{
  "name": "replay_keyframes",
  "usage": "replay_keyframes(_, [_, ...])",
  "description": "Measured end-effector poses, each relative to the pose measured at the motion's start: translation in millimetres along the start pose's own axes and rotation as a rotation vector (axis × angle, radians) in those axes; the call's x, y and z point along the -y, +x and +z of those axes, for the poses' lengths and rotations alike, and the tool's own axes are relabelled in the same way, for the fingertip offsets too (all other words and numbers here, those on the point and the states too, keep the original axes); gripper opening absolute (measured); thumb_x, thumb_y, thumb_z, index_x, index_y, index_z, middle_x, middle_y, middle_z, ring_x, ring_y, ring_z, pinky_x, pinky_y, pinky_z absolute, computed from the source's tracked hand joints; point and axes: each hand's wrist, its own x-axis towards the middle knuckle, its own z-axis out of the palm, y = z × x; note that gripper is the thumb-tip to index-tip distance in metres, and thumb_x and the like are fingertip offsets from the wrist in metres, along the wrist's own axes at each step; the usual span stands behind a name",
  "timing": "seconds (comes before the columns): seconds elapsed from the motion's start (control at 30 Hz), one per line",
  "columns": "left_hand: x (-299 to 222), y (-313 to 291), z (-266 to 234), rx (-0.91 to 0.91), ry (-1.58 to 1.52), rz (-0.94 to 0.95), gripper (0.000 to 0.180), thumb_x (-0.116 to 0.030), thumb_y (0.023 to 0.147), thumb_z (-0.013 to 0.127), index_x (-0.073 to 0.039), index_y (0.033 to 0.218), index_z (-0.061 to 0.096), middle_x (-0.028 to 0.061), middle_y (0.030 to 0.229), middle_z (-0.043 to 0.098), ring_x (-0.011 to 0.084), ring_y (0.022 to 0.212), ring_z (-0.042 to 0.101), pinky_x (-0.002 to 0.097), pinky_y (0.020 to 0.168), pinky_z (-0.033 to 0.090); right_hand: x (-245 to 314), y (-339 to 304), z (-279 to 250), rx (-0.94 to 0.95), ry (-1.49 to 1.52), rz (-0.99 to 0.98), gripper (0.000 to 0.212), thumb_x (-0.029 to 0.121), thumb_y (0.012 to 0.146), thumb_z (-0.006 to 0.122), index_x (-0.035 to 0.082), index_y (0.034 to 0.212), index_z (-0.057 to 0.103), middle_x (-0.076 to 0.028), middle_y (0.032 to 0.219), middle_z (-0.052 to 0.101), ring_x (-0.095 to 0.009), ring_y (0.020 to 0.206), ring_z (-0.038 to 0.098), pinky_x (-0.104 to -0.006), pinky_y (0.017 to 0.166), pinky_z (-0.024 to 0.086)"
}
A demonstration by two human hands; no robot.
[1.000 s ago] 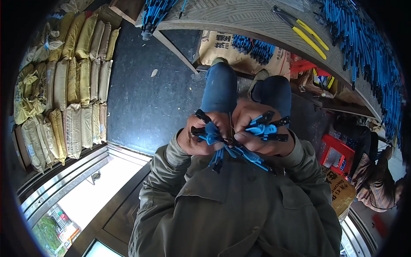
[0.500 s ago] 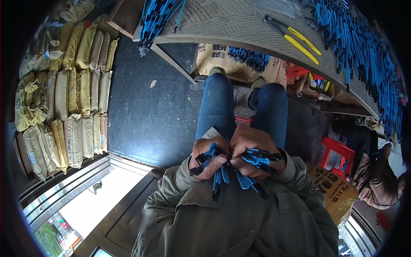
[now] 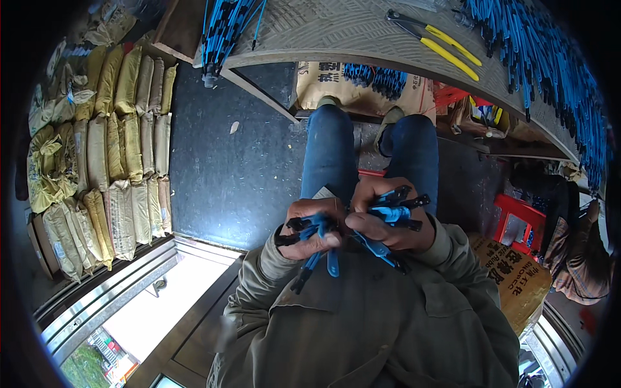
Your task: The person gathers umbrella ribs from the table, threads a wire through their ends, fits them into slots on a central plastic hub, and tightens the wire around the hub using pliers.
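Observation:
Over my lap, my left hand (image 3: 314, 229) is closed around a small bunch of blue-and-black plastic strips (image 3: 319, 224), blurred by motion where they rise above the fist. Beside it, my right hand (image 3: 381, 223) grips a second bunch of similar blue-and-black strips (image 3: 391, 213), thumb laid across them. Ends of both bunches poke out below the fists toward my jacket. The two hands are close together, thumbs pointing inward. A thin pale strand seems to show near the left fingers, too fine to make out.
Ahead stands a table (image 3: 304, 32) with yellow-handled pliers (image 3: 449, 52), a big heap of blue-and-black strips (image 3: 543, 71) and a smaller bundle (image 3: 226, 35). Stacked sacks (image 3: 97, 152) line the left. At right are a brown sack (image 3: 517, 281), a red stool (image 3: 521, 216) and another person's sleeve (image 3: 572, 262).
Both hands have risen slightly away from my body, still holding their bunches. The right hand has turned and its thumb now lies flatter across the strips. The view has shifted a little.

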Motion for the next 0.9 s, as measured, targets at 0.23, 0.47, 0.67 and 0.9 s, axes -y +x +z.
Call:
replay_keyframes(0.23, [-8,8,9,0.051,0.122,-0.062,0.017,-0.005,0.072,0.071,-0.002,0.075,0.054,0.0046,0.071,0.055,0.0122,0.063,0.052,0.0264,0.058,0.042,-5,3,10,-0.253,0.116,-0.079,0.013,0.009,0.082,0.064,0.002,0.077,0.053,0.0,0.069,0.051,-0.003,0.065,0.046,-0.0225,0.056,0.037])
replay_keyframes(0.47, [10,22,-3,-0.238,0.095,-0.137,0.016,0.002,0.069,0.069,-0.002,0.078,0.056,0.0039,0.074,0.055,0.0108,0.067,0.053,0.0258,0.06,0.043,-16,12,-3,-0.288,0.074,-0.081,0.023,0.007,0.077,0.068,0.004,0.091,0.05,-0.002,0.085,0.05,-0.008,0.078,0.048,-0.0251,0.069,0.04])
replay_keyframes(0.67, [-3,33,-6,-0.215,0.034,-0.243,0.023,0.001,0.069,0.068,0.0,0.09,0.059,0.0055,0.083,0.059,0.0127,0.075,0.056,0.0257,0.068,0.045,-20,19,-19,-0.157,0.071,-0.102,0.04,0.007,0.075,0.07,0.005,0.107,0.045,-0.004,0.098,0.049,-0.011,0.09,0.049,-0.0272,0.078,0.04])
replay_keyframes(0.9, [9,45,-29,-0.13,-0.043,-0.213,0.029,-0.001,0.069,0.068,0.003,0.096,0.06,0.0073,0.087,0.059,0.0147,0.081,0.057,0.0275,0.073,0.045,-29,39,-34,-0.06,-0.015,-0.051,0.054,0.014,0.076,0.072,0.005,0.12,0.041,-0.006,0.106,0.049,-0.014,0.096,0.051,-0.0297,0.086,0.04])
